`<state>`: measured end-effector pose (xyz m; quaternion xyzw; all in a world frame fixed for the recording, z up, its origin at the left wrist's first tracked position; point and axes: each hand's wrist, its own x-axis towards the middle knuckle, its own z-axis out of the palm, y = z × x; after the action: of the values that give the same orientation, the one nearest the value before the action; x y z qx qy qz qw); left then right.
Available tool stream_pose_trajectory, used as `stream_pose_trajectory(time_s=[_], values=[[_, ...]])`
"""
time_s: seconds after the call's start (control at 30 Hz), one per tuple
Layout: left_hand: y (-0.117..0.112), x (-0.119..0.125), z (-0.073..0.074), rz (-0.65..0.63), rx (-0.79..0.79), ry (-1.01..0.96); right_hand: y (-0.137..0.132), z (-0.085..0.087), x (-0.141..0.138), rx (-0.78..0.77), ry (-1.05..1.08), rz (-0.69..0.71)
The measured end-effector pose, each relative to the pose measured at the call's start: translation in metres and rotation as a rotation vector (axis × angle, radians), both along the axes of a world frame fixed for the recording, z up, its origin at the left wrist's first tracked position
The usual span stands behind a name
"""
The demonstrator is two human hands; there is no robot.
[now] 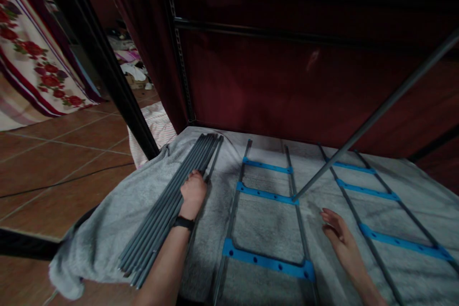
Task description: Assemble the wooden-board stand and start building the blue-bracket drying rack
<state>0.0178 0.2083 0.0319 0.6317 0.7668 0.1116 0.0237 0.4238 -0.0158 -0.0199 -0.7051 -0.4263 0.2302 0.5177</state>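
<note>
On the left lies a pile of grey rods (161, 222), side by side. My left hand (193, 191), with a black band at its wrist, is closed at the pile's right side on a grey rod; the fingertips are partly hidden. My right hand (339, 234) is held open with slightly curled fingers and nothing in it, between two ladder-like frames. The nearer frame has blue crosspieces (268, 263) with holes, joining two rods. A single grey rod (373, 119) rises from its middle crosspiece, slanting up to the right. Similar blue crosspieces (401, 240) join the rods of the right frame.
A grey blanket (103, 234) covers the work surface. Black metal posts (107, 67) and a crossbar (251, 31) surround it, with a dark red cloth (258, 86) behind. A floral curtain (46, 71) hangs at left above a tiled floor (71, 167) with a cable.
</note>
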Motion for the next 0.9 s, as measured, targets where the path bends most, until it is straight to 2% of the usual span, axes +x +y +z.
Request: stream_pose_trajectory(time_s=[0.1, 0.2, 0.3, 0.4, 0.47, 0.53, 0.63, 0.77, 0.83, 0.9], values=[[0.014, -0.004, 0.005, -0.017, -0.028, -0.324, -0.004, -0.002, -0.010, 0.028, -0.011, -0.051], [0.018, 0.010, 0.011, -0.081, 0.023, -0.764, -0.002, 0.005, -0.024, 0.064, 0.015, -0.042], [0.001, 0.044, 0.018, -0.237, -0.024, -1.227, 0.013, 0.021, -0.034, 0.099, 0.048, 0.001], [-0.026, 0.083, 0.022, -0.424, -0.143, -1.420, 0.043, 0.042, -0.029, 0.143, 0.074, -0.011], [-0.042, 0.103, 0.020, -0.504, -0.238, -1.379, 0.068, 0.054, -0.020, 0.182, 0.180, -0.036], [-0.052, 0.117, 0.014, -0.584, -0.253, -1.245, 0.094, 0.064, -0.013, 0.195, 0.358, -0.013], [-0.061, 0.127, 0.006, -0.693, -0.202, -1.015, 0.126, 0.076, -0.010, 0.081, 0.568, 0.203], [-0.072, 0.133, 0.005, -0.808, -0.158, -0.807, 0.149, 0.084, -0.019, -0.068, 0.704, 0.487], [-0.077, 0.134, 0.006, -0.861, -0.132, -0.717, 0.155, 0.085, -0.021, -0.093, 0.727, 0.563], [-0.078, 0.132, 0.007, -0.897, -0.131, -0.620, 0.161, 0.087, -0.018, -0.077, 0.729, 0.551]])
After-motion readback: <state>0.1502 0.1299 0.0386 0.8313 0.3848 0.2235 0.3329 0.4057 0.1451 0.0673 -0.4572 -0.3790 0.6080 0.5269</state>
